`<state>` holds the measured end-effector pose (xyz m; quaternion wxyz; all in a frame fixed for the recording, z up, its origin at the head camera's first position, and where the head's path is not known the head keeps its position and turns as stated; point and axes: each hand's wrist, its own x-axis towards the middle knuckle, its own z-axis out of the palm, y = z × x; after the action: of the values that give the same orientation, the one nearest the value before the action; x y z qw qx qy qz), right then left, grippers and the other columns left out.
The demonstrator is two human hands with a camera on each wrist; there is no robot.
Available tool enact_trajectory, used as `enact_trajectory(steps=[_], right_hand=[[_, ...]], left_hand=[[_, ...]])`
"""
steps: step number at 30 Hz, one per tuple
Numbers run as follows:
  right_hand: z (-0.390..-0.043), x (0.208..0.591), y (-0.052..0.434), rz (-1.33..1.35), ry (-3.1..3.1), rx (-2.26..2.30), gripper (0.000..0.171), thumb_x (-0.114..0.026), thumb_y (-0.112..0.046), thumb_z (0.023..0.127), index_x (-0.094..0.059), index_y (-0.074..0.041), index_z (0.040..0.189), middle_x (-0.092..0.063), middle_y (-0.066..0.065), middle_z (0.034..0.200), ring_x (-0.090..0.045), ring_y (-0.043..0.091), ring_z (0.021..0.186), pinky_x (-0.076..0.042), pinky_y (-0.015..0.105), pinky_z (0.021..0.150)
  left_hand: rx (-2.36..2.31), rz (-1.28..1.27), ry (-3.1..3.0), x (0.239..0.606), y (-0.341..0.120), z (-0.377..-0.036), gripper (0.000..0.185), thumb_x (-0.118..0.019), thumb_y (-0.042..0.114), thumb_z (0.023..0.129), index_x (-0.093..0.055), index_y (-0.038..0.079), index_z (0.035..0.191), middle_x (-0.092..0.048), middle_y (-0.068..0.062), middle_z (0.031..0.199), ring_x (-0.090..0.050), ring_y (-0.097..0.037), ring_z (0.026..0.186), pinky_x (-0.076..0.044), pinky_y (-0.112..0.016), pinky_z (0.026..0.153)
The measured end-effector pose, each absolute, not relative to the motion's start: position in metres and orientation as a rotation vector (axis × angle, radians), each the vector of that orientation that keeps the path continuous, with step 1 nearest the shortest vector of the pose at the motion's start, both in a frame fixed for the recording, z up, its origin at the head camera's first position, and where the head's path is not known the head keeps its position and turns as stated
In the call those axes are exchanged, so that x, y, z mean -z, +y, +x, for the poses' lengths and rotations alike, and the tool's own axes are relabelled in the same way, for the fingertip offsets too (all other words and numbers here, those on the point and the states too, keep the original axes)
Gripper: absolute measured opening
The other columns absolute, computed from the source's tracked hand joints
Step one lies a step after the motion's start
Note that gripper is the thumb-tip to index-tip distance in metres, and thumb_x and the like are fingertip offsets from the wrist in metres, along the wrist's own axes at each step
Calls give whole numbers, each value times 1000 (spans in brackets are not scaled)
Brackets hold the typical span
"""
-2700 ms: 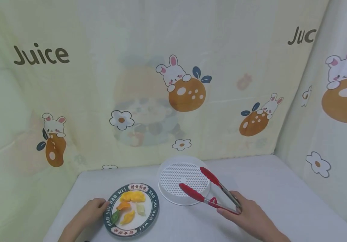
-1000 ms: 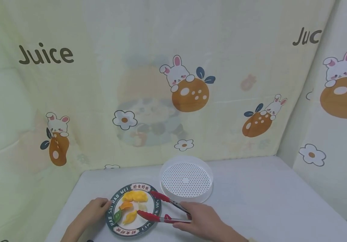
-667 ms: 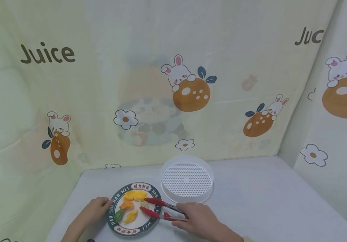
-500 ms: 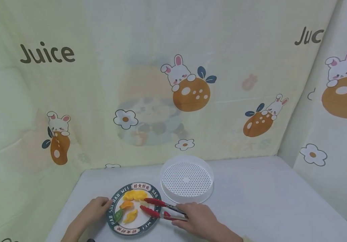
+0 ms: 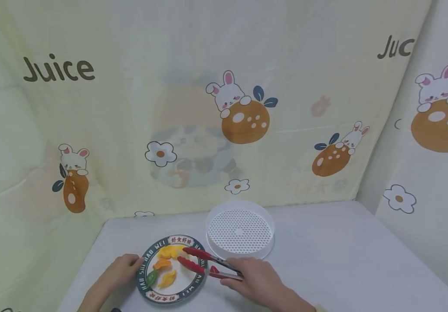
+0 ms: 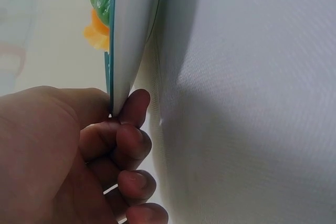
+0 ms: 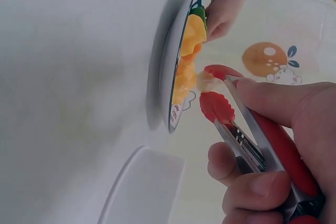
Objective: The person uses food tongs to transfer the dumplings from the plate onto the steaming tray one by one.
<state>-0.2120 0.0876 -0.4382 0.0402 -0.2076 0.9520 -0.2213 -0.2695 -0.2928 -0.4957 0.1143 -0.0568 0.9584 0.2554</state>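
- The left hand (image 5: pixel 116 274) pinches the left rim of a round, glossy plate (image 5: pixel 196 282) with a dark lettered border, near the table's near edge.
- Soft crimped dumplings (image 5: pixel 168 278), yellow, orange and green, lie on it.
- The right hand (image 5: pixel 256 281) grips red-tipped metal tongs (image 5: pixel 202 264), scalloped tips nipping a pale dumpling (image 7: pixel 205 82), mostly hidden.
- Farther right stands a white perforated steamer tray (image 5: pixel 240 229).

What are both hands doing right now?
Left hand: grips the rim of the plate.
Right hand: grips the red tongs, whose tips pinch a pale dumpling.
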Motion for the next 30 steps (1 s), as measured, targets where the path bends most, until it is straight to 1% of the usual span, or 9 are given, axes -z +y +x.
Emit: enact_trajectory(steps=[5,11,14,18,21,23,25,28,30], right_hand=[[-213,438,94,-591,2938,696,48,-72,-59,84,-70,-23,116,-54,-14,72,-47,6,64,-37,25,55],[-221,435,110,-514,2994,689,55,-69,-64,84,-69,-23,120,-60,-13,81,-50,8,68,-38,27,58],[-228,434,120,-426,3025,678,59,-70,-64,83,-69,-22,124,-63,-11,87,-51,10,72,-38,29,60],[-240,435,136,-313,3058,690,62,-71,-62,84,-67,-20,129,-69,-6,99,-52,12,77,-40,31,63],[-251,436,150,-258,3082,690,62,-71,-58,85,-67,-17,131,-71,-1,104,-53,14,77,-40,31,62],[-258,437,159,-233,3092,677,60,-71,-55,87,-67,-14,130,-70,0,99,-53,15,76,-39,31,60],[-265,438,166,-221,3094,656,58,-72,-52,88,-67,-12,129,-69,0,95,-53,15,74,-38,30,59],[-272,440,172,-215,3089,632,53,-73,-48,88,-68,-11,125,-65,-2,86,-52,15,70,-38,30,57],[-274,440,175,-222,3087,614,51,-73,-48,88,-69,-10,123,-64,-2,84,-52,15,69,-38,29,57]], left_hand=[[-765,-159,2807,495,-293,-268,35,-53,29,103,-71,0,106,-69,1,85,-63,-14,82,-56,-47,87],[-771,-157,2809,494,-292,-268,33,-52,29,103,-71,2,103,-66,1,81,-58,-14,78,-57,-43,82],[-773,-152,2810,493,-292,-268,33,-52,29,103,-71,2,103,-66,1,80,-58,-14,77,-56,-41,80],[-770,-164,2809,492,-292,-268,32,-52,28,103,-71,2,102,-66,1,80,-59,-14,78,-56,-42,81],[-752,-161,2818,492,-292,-267,38,-52,31,103,-70,-2,108,-70,-4,89,-66,-23,88,-56,-48,88],[-746,-153,2823,492,-291,-266,41,-52,33,103,-69,-4,112,-72,-8,95,-68,-29,96,-54,-51,91],[-736,-152,2828,492,-291,-266,45,-52,35,103,-67,-6,116,-72,-13,104,-66,-37,106,-53,-55,94],[-732,-150,2827,492,-292,-266,47,-52,35,103,-66,-7,117,-71,-17,108,-65,-40,110,-52,-55,95],[-727,-150,2827,492,-292,-266,48,-52,36,103,-65,-8,118,-71,-19,111,-63,-42,113,-52,-56,96]])
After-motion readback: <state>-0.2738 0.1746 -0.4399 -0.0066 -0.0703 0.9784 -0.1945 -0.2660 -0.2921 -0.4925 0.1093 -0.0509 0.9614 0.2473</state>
